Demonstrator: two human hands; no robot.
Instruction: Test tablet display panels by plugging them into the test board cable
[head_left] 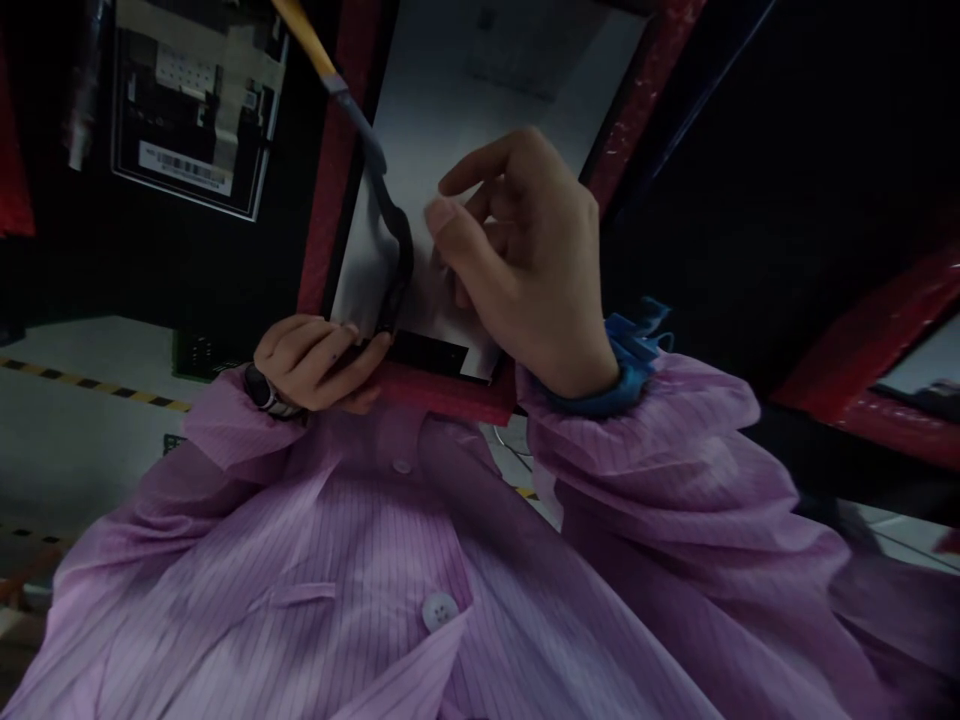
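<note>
At upper centre, a dull grey panel (442, 110) sits red-edged; the right hand (529, 265) hovers, fingers narrowly parted; whether the left hand (319, 362) grips, I can't tell.

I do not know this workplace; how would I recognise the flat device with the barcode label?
Start from the red frame by the left hand, then look left of this frame, onto the black surface. A smaller flat device lies there. Unlike the grey panel inside the frame, it carries beige tape and a white barcode label.
</note>
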